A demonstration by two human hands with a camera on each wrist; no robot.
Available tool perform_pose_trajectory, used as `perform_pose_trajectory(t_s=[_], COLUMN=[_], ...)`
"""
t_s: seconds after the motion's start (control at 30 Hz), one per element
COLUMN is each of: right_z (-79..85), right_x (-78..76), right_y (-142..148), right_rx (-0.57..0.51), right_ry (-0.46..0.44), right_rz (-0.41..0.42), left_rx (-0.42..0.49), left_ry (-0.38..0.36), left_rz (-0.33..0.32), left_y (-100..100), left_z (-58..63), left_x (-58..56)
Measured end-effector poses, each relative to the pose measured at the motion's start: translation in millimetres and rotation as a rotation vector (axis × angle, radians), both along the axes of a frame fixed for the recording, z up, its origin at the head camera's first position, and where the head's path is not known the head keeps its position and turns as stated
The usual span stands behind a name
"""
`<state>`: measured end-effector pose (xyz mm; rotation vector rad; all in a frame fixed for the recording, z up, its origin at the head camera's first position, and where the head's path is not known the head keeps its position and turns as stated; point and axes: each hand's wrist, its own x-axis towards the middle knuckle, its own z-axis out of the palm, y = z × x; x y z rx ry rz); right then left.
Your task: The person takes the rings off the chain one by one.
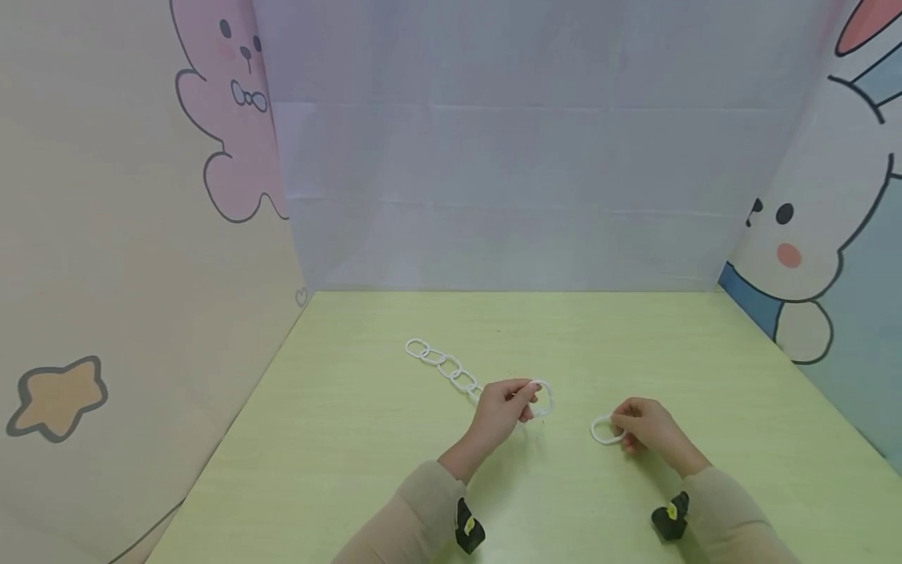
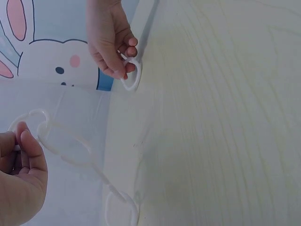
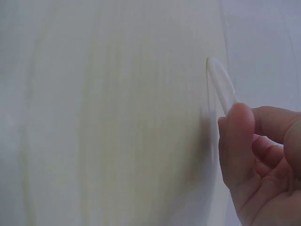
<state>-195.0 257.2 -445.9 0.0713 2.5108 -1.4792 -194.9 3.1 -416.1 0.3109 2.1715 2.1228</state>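
A chain of white oval links (image 1: 442, 359) slants across the table from back left toward the middle. Its near end is lifted in my left hand (image 1: 499, 409), whose thumb and fingers pinch the end link (image 1: 552, 398). Part of the chain is hidden behind that hand. In the left wrist view, more links (image 2: 89, 153) hang down from the pinched one. To the right, my right hand (image 1: 651, 429) pinches a single white link (image 1: 593, 432) between thumb and fingers. This link (image 3: 218, 80) is apart from the chain, close over the table in the right wrist view.
The pale yellow-green table (image 1: 338, 470) meets a whitish back sheet (image 1: 507, 172). Printed walls stand on both sides, with a bear figure (image 1: 239, 157) at left and a rabbit figure (image 1: 810, 204) at right. Each sleeve has a dark wrist device (image 1: 468, 531) near it.
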Motion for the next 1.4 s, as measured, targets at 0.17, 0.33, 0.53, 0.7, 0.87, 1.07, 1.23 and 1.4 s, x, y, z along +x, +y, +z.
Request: perform_pose_trajectory(t_s=[0.17, 0.33, 0.53, 0.7, 0.87, 1.07, 1.23, 1.4], right_z=[2.0, 2.8, 1.8, -0.1, 0.2, 2.0, 3.2, 5.1], right_x=[0.9, 0.9, -0.8, -1.6, -2.2, -1.7, -0.2, 1.6], right_y=[-2, -2, -2, -1, -1, 2, 5, 7], right_rx=[0.037, 0.069, 0.132, 0.154, 0.158, 0.157, 0.165, 0.170], right_ry=[0.000, 0.004, 0.021, 0.013, 0.009, 0.018, 0.022, 0.040], right_rz=[-0.008, -0.007, 0.006, 0.011, 0.017, 0.054, 0.073, 0.091], left_rx=[-0.003, -0.002, -0.006, -0.002, -0.006, -0.007, -0.007, -0.029], left_ry=[0.001, 0.000, 0.009, 0.008, 0.007, 0.002, 0.019, 0.006], left_rz=[-0.001, -0.003, -0.007, -0.010, -0.006, -0.002, 0.002, 0.004], left_y=[0, -1, -1, -2, -1, 0, 2, 6], left_z=[0.8, 0.8, -4.2, 4.1, -4.1, 13.8, 25.5, 13.9], left_x=[0.8, 1.2, -2.2, 2.9, -2.3, 9.4, 18.6, 11.6])
